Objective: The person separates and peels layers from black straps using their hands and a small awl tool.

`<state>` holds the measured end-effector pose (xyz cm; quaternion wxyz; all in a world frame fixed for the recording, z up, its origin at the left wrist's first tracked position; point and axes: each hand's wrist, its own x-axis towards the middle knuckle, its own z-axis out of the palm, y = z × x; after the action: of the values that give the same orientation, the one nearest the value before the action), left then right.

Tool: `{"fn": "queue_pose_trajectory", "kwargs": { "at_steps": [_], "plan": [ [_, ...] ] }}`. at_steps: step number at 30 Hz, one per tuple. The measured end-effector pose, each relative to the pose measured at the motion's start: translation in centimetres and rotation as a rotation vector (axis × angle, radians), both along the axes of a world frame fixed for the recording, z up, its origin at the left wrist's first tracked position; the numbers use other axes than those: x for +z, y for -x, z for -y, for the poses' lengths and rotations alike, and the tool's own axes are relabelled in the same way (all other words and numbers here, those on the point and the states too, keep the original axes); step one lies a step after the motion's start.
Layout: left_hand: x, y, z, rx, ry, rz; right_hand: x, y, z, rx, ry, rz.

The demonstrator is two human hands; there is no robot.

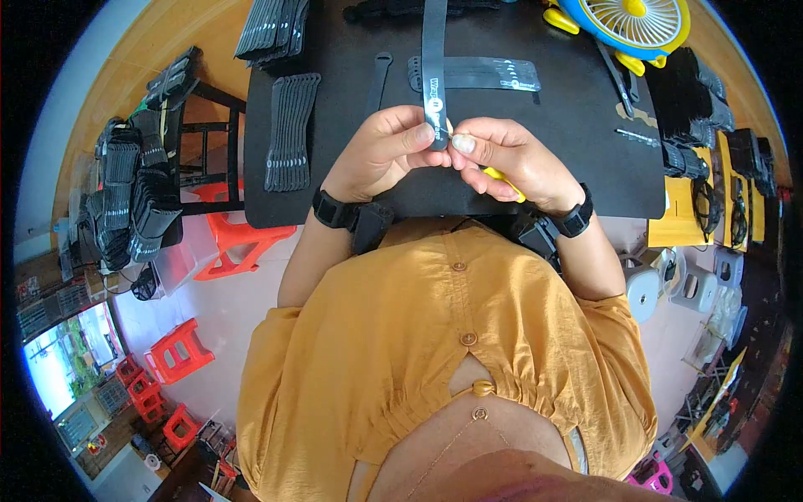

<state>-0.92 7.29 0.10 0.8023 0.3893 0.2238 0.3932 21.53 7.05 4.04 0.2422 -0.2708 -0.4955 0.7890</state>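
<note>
My left hand is closed on the printed end of a long black strap, pinching it between thumb and fingers. White lettering shows on the strap, which runs away from me over the table. Close beside it, my right hand is closed, with its thumb and forefinger at the strap's edge. A small tool with a yellow handle sticks out under the right fingers; its working end is mostly hidden. Beyond my hands lie a wide stack of black straps and a single narrow strap.
Bundled black straps lie on the left of the black table, more straps behind them. A blue and yellow fan stands at the back right. Strap piles are right; red stools are left.
</note>
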Motion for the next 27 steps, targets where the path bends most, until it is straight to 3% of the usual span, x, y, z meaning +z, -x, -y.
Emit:
{"fn": "queue_pose_trajectory", "kwargs": {
  "at_steps": [13,15,27],
  "plan": [
    [0.4,-0.8,0.0,-0.060,-0.061,0.038,0.2,-0.6,0.5,-0.007,-0.087,0.014],
    [0.4,-1.0,0.0,-0.053,0.137,0.191,0.3,-0.7,0.4,-0.010,-0.095,0.012],
    [-1.5,-1.4,-0.7,-0.149,0.017,0.256,0.2,-0.9,0.5,0.002,-0.130,0.012]
  ]
}}
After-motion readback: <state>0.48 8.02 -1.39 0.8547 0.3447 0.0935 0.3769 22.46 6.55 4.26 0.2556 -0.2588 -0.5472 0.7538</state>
